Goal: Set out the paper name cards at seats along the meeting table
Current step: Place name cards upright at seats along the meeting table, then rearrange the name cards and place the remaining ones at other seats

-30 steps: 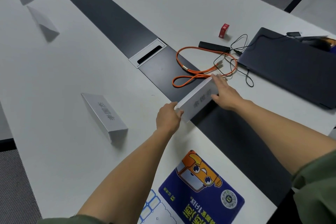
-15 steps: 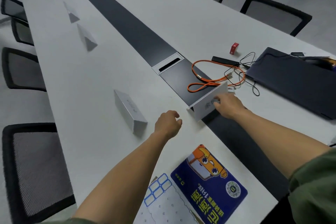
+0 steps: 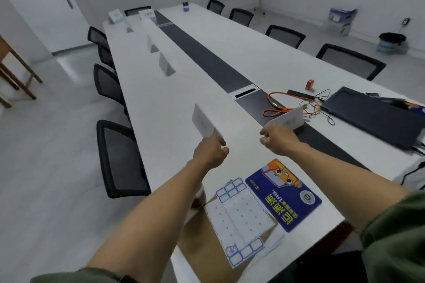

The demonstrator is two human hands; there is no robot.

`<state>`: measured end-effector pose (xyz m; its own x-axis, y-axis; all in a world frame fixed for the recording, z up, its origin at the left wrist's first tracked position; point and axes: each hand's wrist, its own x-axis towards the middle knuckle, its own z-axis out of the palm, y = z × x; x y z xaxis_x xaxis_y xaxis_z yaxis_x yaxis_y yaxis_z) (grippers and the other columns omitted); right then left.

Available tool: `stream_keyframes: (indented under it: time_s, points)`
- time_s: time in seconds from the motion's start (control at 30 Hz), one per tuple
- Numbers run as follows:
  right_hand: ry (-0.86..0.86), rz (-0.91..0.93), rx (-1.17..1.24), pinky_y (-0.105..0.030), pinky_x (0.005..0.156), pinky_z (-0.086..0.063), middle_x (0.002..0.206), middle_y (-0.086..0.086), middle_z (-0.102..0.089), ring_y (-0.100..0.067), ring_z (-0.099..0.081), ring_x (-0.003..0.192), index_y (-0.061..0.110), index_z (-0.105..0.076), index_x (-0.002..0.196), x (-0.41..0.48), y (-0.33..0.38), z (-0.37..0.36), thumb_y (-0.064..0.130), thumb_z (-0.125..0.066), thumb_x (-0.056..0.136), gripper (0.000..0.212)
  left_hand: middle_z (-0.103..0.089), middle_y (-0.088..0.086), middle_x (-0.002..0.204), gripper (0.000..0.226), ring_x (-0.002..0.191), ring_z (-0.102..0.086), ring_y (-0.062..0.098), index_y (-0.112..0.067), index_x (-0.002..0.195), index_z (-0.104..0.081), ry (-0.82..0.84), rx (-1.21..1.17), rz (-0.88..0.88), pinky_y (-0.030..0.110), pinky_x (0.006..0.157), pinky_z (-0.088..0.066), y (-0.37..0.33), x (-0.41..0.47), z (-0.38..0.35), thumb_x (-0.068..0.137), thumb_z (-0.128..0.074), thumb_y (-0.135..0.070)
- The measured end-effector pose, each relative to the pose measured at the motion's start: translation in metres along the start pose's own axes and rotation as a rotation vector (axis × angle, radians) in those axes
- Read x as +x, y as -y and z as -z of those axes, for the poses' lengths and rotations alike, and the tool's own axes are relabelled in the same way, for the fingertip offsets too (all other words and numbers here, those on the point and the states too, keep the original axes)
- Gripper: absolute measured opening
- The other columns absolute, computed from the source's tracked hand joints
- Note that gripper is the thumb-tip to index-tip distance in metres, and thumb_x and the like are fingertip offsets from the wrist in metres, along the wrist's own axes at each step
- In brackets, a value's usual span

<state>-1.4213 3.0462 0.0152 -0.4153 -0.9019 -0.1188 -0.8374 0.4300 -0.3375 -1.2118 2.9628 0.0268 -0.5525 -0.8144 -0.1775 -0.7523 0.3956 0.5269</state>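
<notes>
Fingers (image 3: 220, 143) of the left hand (image 3: 210, 153) are curling at the near end of a standing name card (image 3: 202, 122); blur is hiding whether they are pinching it. The right hand (image 3: 278, 139) is curling at the lower edge of a second card (image 3: 288, 119), tilting over the counter's (image 3: 165, 99) dark strip (image 3: 207, 62), grip unclear. An orange cable (image 3: 281, 111) is lying just behind it. White surface is showing between both cards; chairs (image 3: 119, 156) are lining the left edge.

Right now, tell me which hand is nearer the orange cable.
Right. The right hand sits just near-side of the orange cable, a name card standing between them. The left hand is farther off to the cable's left, at the end of a second name card.
</notes>
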Motion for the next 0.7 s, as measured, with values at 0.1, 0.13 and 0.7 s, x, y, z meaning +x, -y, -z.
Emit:
stream_keyframes:
  time_s: [0.1,0.13,0.7]
  points:
    - [0.008,0.039,-0.023,-0.044,0.093,-0.052,0.126,-0.007,-0.065,-0.026,-0.059,0.113,0.018,-0.061,0.127,-0.042,0.038,-0.007,0.033,-0.054,0.096,0.035,-0.064,0.008,0.118,0.032,0.107,-0.059,0.024,-0.017,0.117,-0.063,0.006,0.017,0.026,0.04,0.091,-0.05,0.026,-0.052,0.018,0.089,-0.056,-0.03]
    - [0.011,0.055,-0.024,-0.043,0.094,-0.051,0.127,-0.007,-0.064,-0.025,-0.059,0.113,0.018,-0.061,0.127,-0.055,0.052,-0.009,0.033,-0.055,0.096,0.035,-0.064,0.008,0.118,0.031,0.107,-0.059,0.024,-0.017,0.117,-0.063,0.008,0.023,0.041,0.04,0.091,-0.05,0.036,-0.07,0.025,0.089,-0.056,-0.029]
    - [0.145,0.515,-0.092,-0.034,0.088,-0.046,0.118,0.002,-0.068,-0.022,-0.06,0.109,0.026,-0.062,0.124,-0.119,0.315,-0.084,0.034,-0.054,0.092,0.034,-0.069,0.008,0.107,0.024,0.094,-0.063,0.026,-0.015,0.105,-0.067,-0.281,0.053,0.502,0.035,0.082,-0.053,0.246,-0.293,0.14,0.09,-0.055,-0.028]
